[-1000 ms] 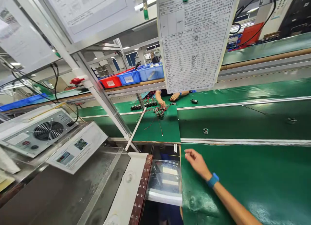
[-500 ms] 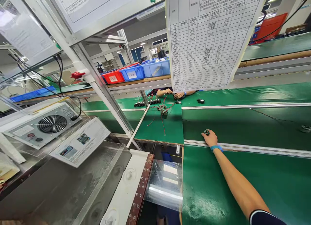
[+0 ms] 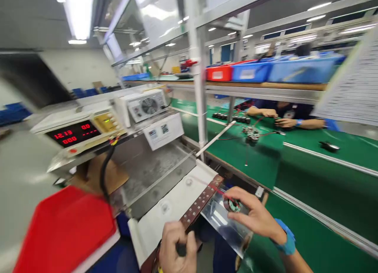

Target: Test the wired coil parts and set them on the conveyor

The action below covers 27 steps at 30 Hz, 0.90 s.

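My right hand (image 3: 255, 214), with a blue band at the wrist, grips a small round part with a green circuit board (image 3: 234, 205) between thumb and fingers. A thin red wire (image 3: 219, 190) runs from it toward the brown riveted strip (image 3: 198, 204). Under that hand lies a clear plastic sheet (image 3: 220, 218). My left hand (image 3: 177, 247) is low in the middle, near the strip's front end. Its fingers are curled, with a dark spot between thumb and forefinger; blur hides what it is. A white ledge (image 3: 177, 196) runs beside the strip.
A power meter with red digits (image 3: 75, 134), a red tray (image 3: 67, 229) and a grey box with a fan (image 3: 147, 106) stand left. A metal post (image 3: 198, 88) rises ahead. Wired boards (image 3: 251, 134) lie on the green bench. Beyond, a co-worker's hands (image 3: 277, 118) handle something.
The view has swung left. My right hand has carried the round part from the green bench to above the clear sheet. My left hand has come into view.
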Each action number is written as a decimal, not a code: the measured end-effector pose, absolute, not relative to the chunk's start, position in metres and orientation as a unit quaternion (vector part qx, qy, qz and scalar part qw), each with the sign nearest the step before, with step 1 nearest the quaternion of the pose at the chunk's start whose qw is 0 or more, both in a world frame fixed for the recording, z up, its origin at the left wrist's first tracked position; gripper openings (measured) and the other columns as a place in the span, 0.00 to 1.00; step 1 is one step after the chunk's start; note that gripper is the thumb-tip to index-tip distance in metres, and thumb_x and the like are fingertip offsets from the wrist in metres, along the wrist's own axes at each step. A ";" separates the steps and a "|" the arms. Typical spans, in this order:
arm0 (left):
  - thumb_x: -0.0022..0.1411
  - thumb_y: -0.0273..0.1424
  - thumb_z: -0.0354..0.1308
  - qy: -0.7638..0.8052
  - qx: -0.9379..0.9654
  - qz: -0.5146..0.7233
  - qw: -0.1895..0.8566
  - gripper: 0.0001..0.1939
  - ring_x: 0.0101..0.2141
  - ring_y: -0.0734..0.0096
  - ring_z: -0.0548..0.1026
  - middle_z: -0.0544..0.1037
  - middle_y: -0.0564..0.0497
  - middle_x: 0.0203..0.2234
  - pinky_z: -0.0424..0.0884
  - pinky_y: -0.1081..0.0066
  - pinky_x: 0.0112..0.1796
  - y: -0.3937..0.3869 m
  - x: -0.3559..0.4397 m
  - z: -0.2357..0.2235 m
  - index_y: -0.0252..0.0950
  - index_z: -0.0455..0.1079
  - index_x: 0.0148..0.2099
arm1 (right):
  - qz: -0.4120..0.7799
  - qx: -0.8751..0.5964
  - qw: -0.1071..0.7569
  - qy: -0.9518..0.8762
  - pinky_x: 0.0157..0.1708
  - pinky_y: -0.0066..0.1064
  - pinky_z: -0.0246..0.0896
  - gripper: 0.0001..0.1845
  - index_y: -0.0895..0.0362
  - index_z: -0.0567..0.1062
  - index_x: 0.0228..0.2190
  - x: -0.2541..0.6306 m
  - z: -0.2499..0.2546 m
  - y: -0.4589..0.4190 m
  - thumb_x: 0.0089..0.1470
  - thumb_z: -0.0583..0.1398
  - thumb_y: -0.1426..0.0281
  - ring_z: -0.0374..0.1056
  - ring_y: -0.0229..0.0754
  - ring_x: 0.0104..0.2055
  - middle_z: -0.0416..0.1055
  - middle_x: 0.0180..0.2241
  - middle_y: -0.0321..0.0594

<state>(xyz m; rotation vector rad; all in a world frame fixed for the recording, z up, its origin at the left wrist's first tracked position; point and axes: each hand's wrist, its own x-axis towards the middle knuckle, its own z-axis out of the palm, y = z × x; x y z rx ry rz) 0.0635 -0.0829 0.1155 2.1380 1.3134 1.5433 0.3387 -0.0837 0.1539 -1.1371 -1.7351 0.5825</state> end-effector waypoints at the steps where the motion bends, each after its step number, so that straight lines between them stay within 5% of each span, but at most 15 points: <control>1: 0.58 0.30 0.62 0.458 0.715 0.522 0.081 0.20 0.51 0.55 0.72 0.74 0.43 0.49 0.69 0.54 0.50 -0.079 0.059 0.124 0.43 0.67 0.53 | 0.278 -0.415 0.439 -0.747 0.47 0.34 0.65 0.20 0.54 0.73 0.49 0.319 0.156 -0.075 0.55 0.64 0.61 0.68 0.44 0.47 0.72 0.46 0.46; 4: 0.56 0.35 0.64 0.550 0.702 0.438 0.115 0.21 0.53 0.50 0.70 0.76 0.44 0.50 0.64 0.53 0.53 -0.071 0.034 0.136 0.42 0.70 0.53 | 0.362 -0.328 0.365 -0.793 0.46 0.34 0.64 0.23 0.55 0.73 0.49 0.260 0.142 -0.036 0.54 0.65 0.58 0.68 0.45 0.45 0.73 0.44 0.45; 8: 0.59 0.37 0.58 0.709 0.568 0.324 0.262 0.05 0.31 0.58 0.76 0.80 0.49 0.27 0.62 0.68 0.32 -0.086 -0.016 0.108 0.45 0.74 0.34 | 0.346 -0.404 0.297 -0.793 0.43 0.33 0.62 0.18 0.55 0.74 0.44 0.181 0.083 0.033 0.52 0.66 0.62 0.69 0.45 0.41 0.73 0.39 0.41; 12: 0.60 0.46 0.54 0.737 0.478 0.318 0.356 0.15 0.25 0.62 0.73 0.76 0.51 0.20 0.57 0.71 0.28 -0.114 -0.052 0.061 0.42 0.69 0.30 | 0.281 -0.487 0.200 -0.802 0.43 0.31 0.60 0.15 0.57 0.73 0.40 0.119 0.022 0.086 0.50 0.67 0.67 0.69 0.46 0.43 0.74 0.40 0.43; 16: 0.48 0.60 0.59 0.622 0.312 0.422 0.581 0.28 0.16 0.71 0.65 0.66 0.58 0.12 0.58 0.72 0.24 -0.132 -0.060 0.026 0.39 0.66 0.29 | 0.243 -0.501 0.116 -0.823 0.41 0.29 0.58 0.16 0.57 0.71 0.40 0.089 -0.009 0.104 0.52 0.66 0.63 0.69 0.47 0.44 0.73 0.43 0.45; 19: 0.39 0.57 0.68 0.546 0.118 0.533 0.636 0.30 0.14 0.79 0.58 0.60 0.62 0.11 0.52 0.75 0.20 -0.138 -0.047 0.010 0.37 0.67 0.31 | 0.200 -0.516 0.070 -0.830 0.37 0.30 0.58 0.19 0.57 0.70 0.40 0.085 -0.014 0.105 0.53 0.64 0.57 0.70 0.48 0.42 0.73 0.43 0.46; 23: 0.41 0.47 0.72 0.428 -0.031 0.692 0.580 0.24 0.13 0.84 0.50 0.53 0.64 0.11 0.48 0.77 0.18 -0.134 -0.013 0.009 0.38 0.67 0.31 | 0.155 -0.528 0.043 -0.834 0.35 0.32 0.57 0.24 0.57 0.69 0.41 0.086 -0.013 0.105 0.54 0.61 0.51 0.71 0.51 0.41 0.74 0.41 0.49; 27: 0.40 0.42 0.74 0.390 -0.011 0.675 0.626 0.22 0.15 0.84 0.54 0.57 0.62 0.14 0.51 0.77 0.19 -0.117 0.015 0.031 0.37 0.69 0.32 | 0.154 -0.532 0.038 -0.832 0.35 0.32 0.58 0.24 0.57 0.69 0.41 0.086 -0.015 0.108 0.53 0.62 0.51 0.72 0.51 0.41 0.75 0.41 0.48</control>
